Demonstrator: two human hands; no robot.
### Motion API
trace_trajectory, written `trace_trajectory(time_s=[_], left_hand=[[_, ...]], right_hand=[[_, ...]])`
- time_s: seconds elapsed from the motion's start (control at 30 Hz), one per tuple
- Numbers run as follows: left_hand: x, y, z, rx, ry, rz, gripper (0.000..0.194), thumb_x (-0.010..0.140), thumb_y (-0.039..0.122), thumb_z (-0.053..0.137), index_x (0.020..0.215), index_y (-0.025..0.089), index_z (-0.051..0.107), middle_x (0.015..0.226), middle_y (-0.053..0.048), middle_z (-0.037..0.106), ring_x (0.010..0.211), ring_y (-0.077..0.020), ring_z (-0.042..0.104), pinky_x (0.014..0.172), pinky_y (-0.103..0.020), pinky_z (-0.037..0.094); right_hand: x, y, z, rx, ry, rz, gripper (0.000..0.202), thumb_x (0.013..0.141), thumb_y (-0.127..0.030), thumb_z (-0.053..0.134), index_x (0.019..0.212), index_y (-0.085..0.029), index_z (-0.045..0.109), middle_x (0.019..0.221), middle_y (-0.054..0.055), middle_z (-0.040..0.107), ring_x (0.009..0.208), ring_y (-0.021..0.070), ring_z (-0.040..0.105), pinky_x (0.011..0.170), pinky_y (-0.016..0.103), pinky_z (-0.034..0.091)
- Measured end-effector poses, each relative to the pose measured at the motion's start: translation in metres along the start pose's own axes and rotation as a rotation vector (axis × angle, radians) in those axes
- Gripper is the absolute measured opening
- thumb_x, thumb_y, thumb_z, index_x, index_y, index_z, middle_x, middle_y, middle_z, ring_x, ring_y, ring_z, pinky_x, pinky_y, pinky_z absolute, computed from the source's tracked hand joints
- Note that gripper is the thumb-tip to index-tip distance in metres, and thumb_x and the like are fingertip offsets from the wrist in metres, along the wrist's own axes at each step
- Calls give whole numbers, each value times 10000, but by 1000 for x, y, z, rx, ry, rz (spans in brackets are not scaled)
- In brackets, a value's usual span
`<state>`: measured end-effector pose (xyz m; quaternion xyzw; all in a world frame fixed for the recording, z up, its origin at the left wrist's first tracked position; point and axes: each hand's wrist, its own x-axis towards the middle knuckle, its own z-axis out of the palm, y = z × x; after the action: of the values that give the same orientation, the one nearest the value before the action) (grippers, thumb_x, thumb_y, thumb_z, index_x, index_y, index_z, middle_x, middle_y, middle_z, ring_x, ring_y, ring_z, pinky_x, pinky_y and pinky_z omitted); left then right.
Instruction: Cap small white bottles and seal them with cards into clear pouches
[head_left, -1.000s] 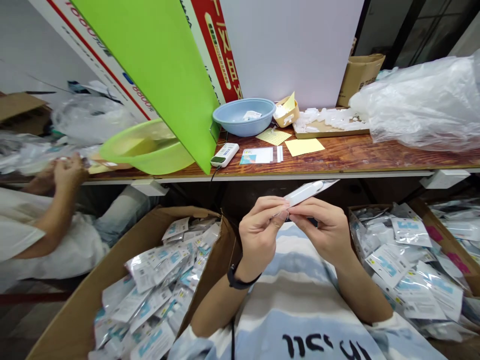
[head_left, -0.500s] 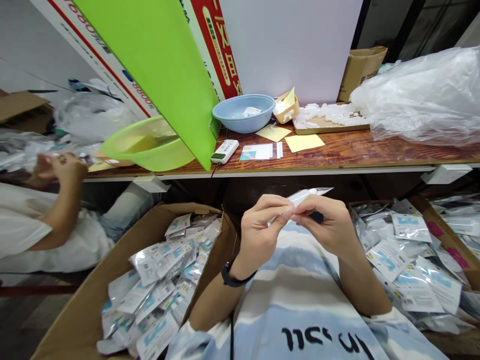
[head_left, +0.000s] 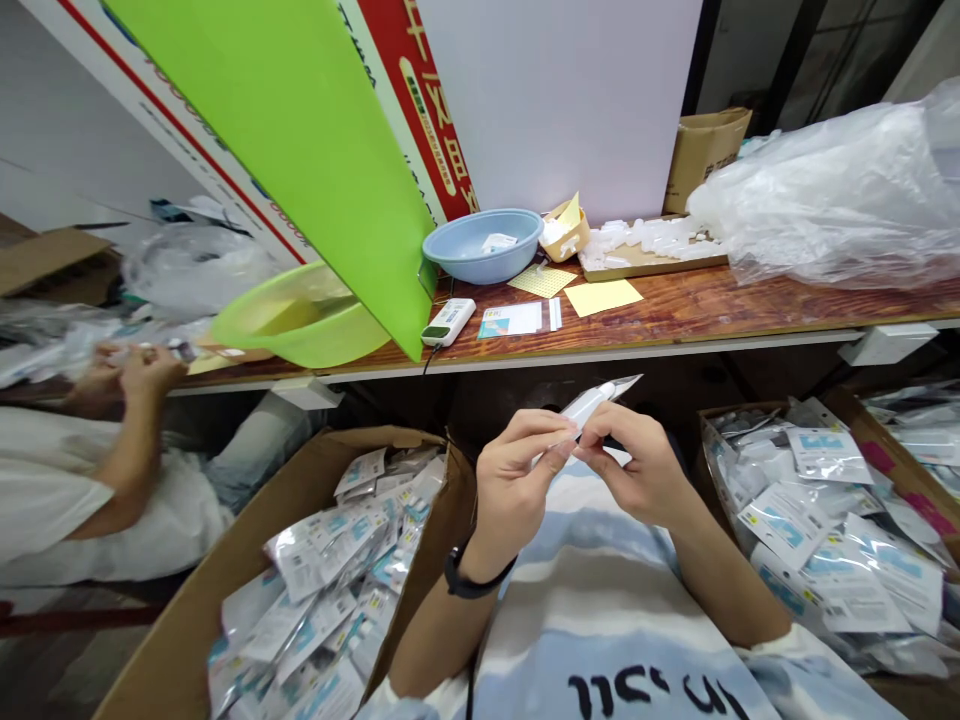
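A small clear plastic packet [head_left: 592, 403] with a white item inside is held up between my two hands, over my lap and in front of the table edge. My left hand [head_left: 523, 478], with a black band at its wrist, pinches the packet's lower left part between thumb and fingers. At its lower right edge, my right hand [head_left: 634, 460] also pinches the packet, its fingertips touching or nearly touching those of my left hand. The fingers cover the packet's lower end.
Open cartons [head_left: 176, 610] of filled packets flank me. On the wooden table [head_left: 765, 305] are a blue basin [head_left: 486, 245], a white device [head_left: 448, 322], a flat packet [head_left: 517, 318], yellow sheets [head_left: 602, 297], and a tray [head_left: 652, 262] of white pieces. A co-worker's hands [head_left: 146, 372] are at left.
The view has shifted slightly, so the table appears lower. The packet now stands out more above my fingers, and my right hand's fingers have moved down along its edge.
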<state>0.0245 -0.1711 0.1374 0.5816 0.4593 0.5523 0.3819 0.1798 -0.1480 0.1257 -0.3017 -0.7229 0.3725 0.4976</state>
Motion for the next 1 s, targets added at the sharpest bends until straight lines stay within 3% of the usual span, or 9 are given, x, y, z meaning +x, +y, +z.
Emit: trace_trajectory(time_s=[0.33,0.47,0.63,0.8,1.0], left_hand=[[-2,0,7,-54,62,-77,92,811,201,732,824,252,808,879,-58,726,843,-170,673,787,-296,565],[-3,-1,9,-93,123,-58,93,809,202,734,827,260,805,887,-49,725,860,-161,670,799,-285,562],[-5,-2,9,-95,123,-74,73,814,237,734,831,244,804,886,-63,726,857,-179,665,790,-312,566],[-6,-2,9,-110,111,-86,84,825,229,723,835,248,804,893,-57,714,856,-170,661,797,-300,553],[-7,0,11,-108,101,-88,79,826,227,721,818,234,799,875,-59,708,838,-172,661,775,-303,552]], right_hand=[[-5,4,5,-63,65,-48,118,912,-149,535,836,-223,483,725,-14,522,650,130,496,588,273,423],[-5,3,12,-80,160,-109,121,904,-116,523,874,-228,487,774,7,549,717,143,545,603,272,471],[-5,-1,19,26,249,-23,118,892,-140,591,963,-233,585,810,9,586,681,127,574,551,242,509],[-4,-3,17,-36,342,-58,171,846,-111,652,929,-259,677,820,9,583,722,140,578,592,272,508],[-5,-3,19,-81,388,-82,158,844,-114,640,883,-261,682,795,9,593,699,146,571,590,286,502]])
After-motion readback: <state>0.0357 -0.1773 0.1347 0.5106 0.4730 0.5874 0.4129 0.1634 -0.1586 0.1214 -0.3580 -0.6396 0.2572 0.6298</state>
